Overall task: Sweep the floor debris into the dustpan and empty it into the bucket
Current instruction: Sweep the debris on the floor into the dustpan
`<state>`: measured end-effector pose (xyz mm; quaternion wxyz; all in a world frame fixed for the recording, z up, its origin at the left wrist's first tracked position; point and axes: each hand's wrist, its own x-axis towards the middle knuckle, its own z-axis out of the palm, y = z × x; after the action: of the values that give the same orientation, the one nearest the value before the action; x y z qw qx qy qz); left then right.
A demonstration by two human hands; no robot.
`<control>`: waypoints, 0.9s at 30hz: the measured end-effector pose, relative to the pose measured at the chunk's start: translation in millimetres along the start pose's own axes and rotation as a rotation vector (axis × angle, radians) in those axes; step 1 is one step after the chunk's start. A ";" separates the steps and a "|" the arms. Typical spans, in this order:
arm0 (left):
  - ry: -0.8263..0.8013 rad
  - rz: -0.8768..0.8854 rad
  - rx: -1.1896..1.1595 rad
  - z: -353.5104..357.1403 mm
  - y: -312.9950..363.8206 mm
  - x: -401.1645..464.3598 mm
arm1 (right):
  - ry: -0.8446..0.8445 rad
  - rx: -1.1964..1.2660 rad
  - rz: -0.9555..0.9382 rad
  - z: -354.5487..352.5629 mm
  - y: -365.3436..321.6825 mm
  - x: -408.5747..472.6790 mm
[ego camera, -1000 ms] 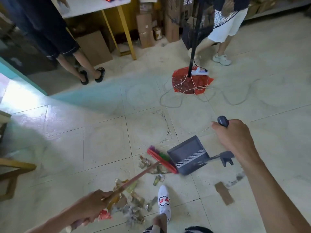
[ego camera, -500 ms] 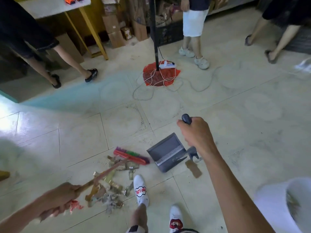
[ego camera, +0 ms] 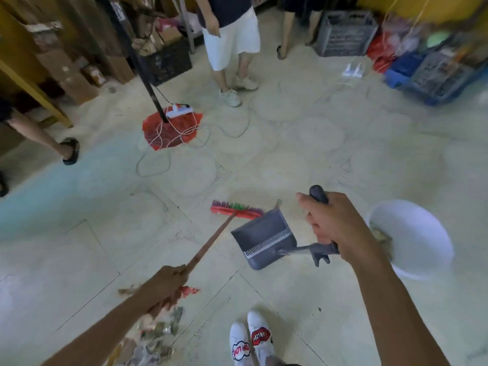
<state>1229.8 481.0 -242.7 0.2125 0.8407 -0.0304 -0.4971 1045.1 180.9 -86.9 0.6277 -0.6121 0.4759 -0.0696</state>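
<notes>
My left hand (ego camera: 166,286) grips the wooden stick of a broom (ego camera: 208,247); its red head with coloured bristles (ego camera: 236,209) is just left of the dustpan. My right hand (ego camera: 335,223) is closed on the dark upright handle of the grey dustpan (ego camera: 264,239), which tilts toward the broom head. A white bucket (ego camera: 420,233) stands right of my right hand, with some debris inside at its left edge. A pile of floor debris (ego camera: 153,336) lies below my left forearm, partly hidden by it.
My white shoes (ego camera: 250,342) are at the bottom centre. A black pole stands on a red bag (ego camera: 169,130) with a power strip and loose cables. Two other people (ego camera: 232,48) stand at the back, a sandalled leg (ego camera: 70,151) at left. Crates (ego camera: 343,33) line the far wall.
The view has swung right, so the bucket now shows fully. The broom head has left the debris pile and moved up beside the dustpan. The dustpan has moved right, toward the bucket.
</notes>
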 end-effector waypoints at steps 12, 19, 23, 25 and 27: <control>-0.183 0.154 0.517 61.0 66.0 71.9 | 0.370 0.103 0.082 -53.5 46.7 -34.1; -0.183 0.146 0.781 -5.1 28.2 22.7 | 0.470 0.146 0.111 -55.3 78.2 -28.0; -0.202 0.116 0.803 -31.3 27.5 2.0 | 0.548 0.003 0.070 -64.0 95.7 -26.9; -0.210 0.138 0.779 -32.7 19.1 -9.1 | 0.580 -0.059 0.045 -69.9 104.6 -27.7; -0.193 0.172 0.750 -25.3 8.8 -16.2 | 0.597 -0.105 0.020 -75.5 112.3 -29.8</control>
<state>1244.4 485.5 -215.5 -0.0723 0.8037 -0.2999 -0.5089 921.9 175.0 -150.1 0.4281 -0.5915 0.6484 -0.2155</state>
